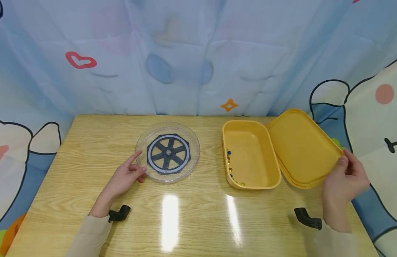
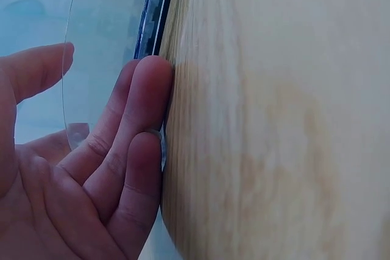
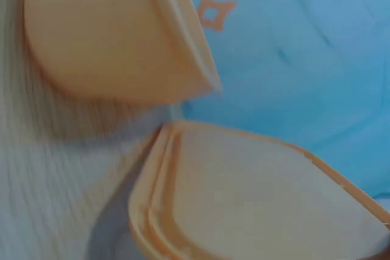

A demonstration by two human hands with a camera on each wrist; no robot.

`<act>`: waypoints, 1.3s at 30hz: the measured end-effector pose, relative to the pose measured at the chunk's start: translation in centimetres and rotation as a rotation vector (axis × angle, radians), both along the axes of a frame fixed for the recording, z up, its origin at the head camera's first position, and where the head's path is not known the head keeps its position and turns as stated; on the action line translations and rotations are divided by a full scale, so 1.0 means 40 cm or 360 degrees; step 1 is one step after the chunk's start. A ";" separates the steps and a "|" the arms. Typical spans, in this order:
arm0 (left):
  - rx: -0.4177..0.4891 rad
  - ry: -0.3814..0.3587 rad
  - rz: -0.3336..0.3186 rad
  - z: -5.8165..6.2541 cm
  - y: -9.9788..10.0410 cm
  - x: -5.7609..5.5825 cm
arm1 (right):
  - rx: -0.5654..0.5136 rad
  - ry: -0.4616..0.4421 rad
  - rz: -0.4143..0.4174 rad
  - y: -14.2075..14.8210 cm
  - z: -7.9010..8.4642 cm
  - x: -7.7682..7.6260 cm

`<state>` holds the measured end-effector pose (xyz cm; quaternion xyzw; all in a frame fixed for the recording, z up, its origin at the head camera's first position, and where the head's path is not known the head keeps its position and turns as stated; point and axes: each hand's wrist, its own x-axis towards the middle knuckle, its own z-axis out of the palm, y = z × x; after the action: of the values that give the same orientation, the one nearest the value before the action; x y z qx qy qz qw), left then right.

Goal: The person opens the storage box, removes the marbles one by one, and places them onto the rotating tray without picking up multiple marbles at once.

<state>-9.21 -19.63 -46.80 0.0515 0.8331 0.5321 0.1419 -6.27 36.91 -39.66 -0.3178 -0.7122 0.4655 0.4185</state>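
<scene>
A clear round dish [image 1: 193,157] on the table contains a dark, wheel-like piece [image 1: 169,151] with spokes and a pale ring. At its left edge is my left hand [image 1: 129,174], the fingers touching the rim, loosely bent and spread. The left wrist view shows those fingers [image 2: 146,95] beside the dish's edge, close to the tabletop. My right hand [image 1: 346,178] grips a yellow lid [image 1: 304,150] by its right corner, thumb on the upper face. The lid leans beside an uncovered yellow box [image 1: 254,160]. Small blue and amber beads [image 1: 229,164] lie along the box's left side.
The wooden table [image 1: 201,217] ends at the back against a patterned curtain [image 1: 192,71], which also hangs along both sides. Two bright reflections [image 1: 170,223] cross the front of the tabletop. A black wrist mount [image 1: 119,213] sits on each forearm.
</scene>
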 end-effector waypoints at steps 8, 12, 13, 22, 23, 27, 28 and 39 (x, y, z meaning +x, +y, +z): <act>0.0029 -0.0006 0.0010 0.006 0.003 0.000 | -0.0204 -0.0201 0.0002 0.115 -0.053 0.021; 0.0058 -0.0027 0.0015 0.009 0.003 0.000 | -0.0222 -0.0295 0.0018 0.153 -0.080 0.023; 0.0091 -0.0049 0.0015 0.009 0.003 0.000 | -0.0235 -0.0318 0.0030 0.161 -0.088 0.025; 0.0286 -0.0188 0.0024 -0.005 0.004 -0.004 | -0.0103 -0.0920 0.0156 0.222 -0.152 0.036; 0.0282 -0.0184 0.0021 -0.007 0.003 -0.004 | -0.0067 -0.0978 0.0164 0.225 -0.156 0.036; 0.0288 -0.0168 0.0010 -0.011 0.001 -0.006 | 0.0026 -0.1083 0.0184 0.222 -0.160 0.038; 0.0288 -0.0165 0.0007 -0.011 0.000 -0.007 | 0.0049 -0.1092 0.0189 0.221 -0.158 0.038; 0.0363 -0.0154 0.0007 -0.017 -0.001 -0.007 | 0.0388 -0.0933 0.0334 0.127 -0.040 -0.018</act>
<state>-9.47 -19.65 -47.48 0.0398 0.7596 0.6255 0.1739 -6.98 42.01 -41.27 -0.3108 -0.8816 0.3060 0.1804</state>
